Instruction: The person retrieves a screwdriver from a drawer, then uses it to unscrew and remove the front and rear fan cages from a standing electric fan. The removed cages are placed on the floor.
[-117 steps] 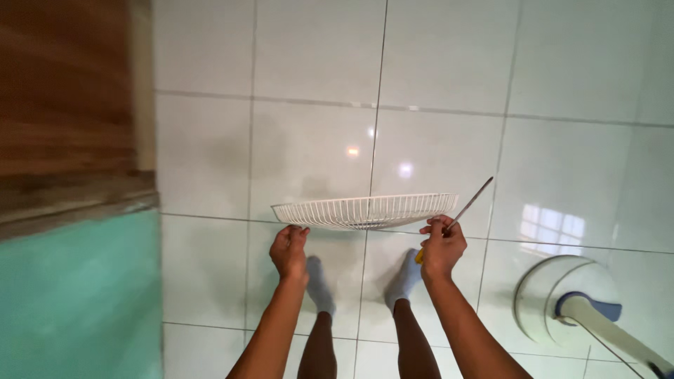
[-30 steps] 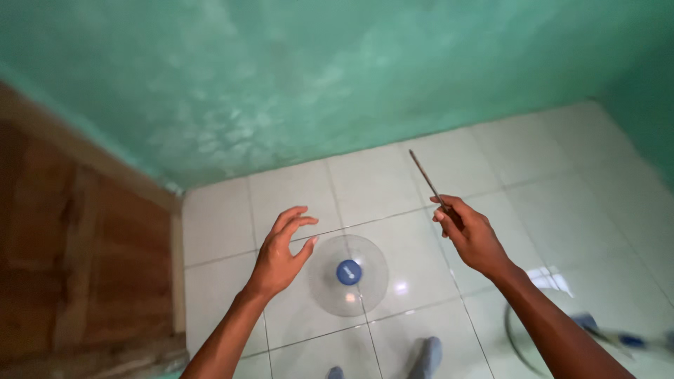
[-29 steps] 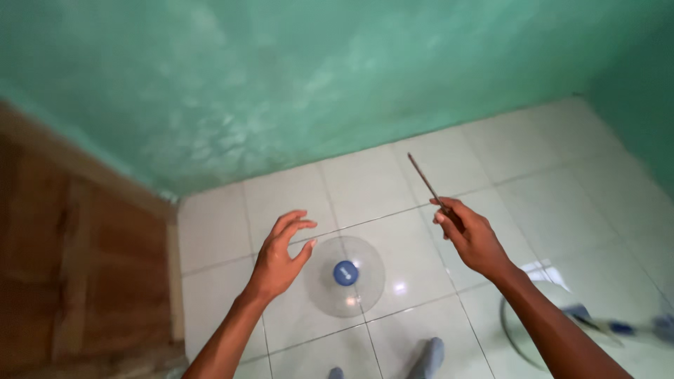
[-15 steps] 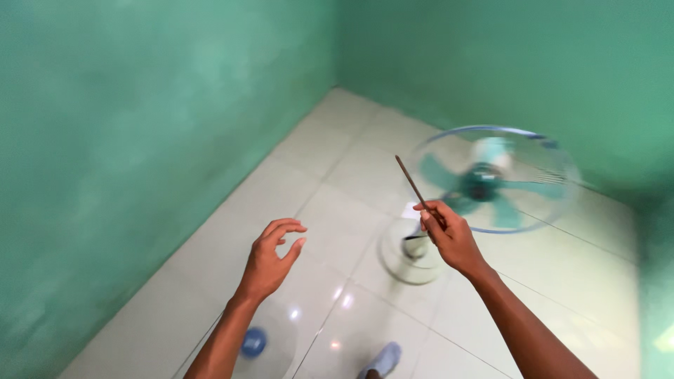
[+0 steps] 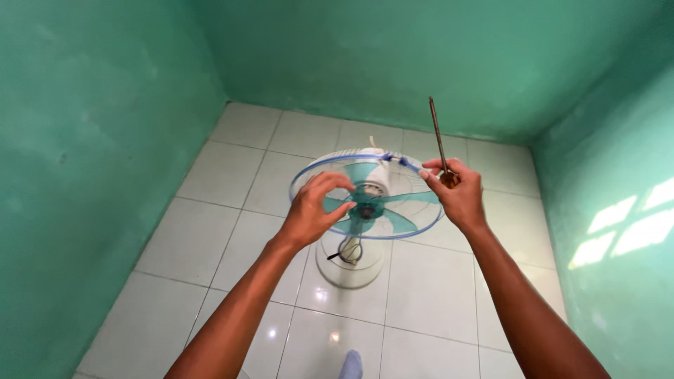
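A standing fan (image 5: 382, 203) with teal blades and a blue rim faces up at me, its front grille off. My left hand (image 5: 316, 209) reaches over the blades with its fingers curled near the blue hub (image 5: 365, 210), holding nothing. At the fan's right rim, my right hand (image 5: 456, 193) grips a screwdriver (image 5: 437, 133) whose metal shaft points up. The fan's round white base (image 5: 349, 263) stands on the tiled floor below.
Green walls close in on the left, back and right, meeting at two corners. White floor tiles (image 5: 232, 189) surround the fan. A grey-socked foot (image 5: 349, 365) shows at the bottom edge. Sunlight patches fall on the right wall (image 5: 632, 231).
My view swung from the grille on the floor to the fan. Both hands came up to the fan; the left now hovers at the hub, the right still grips the screwdriver.
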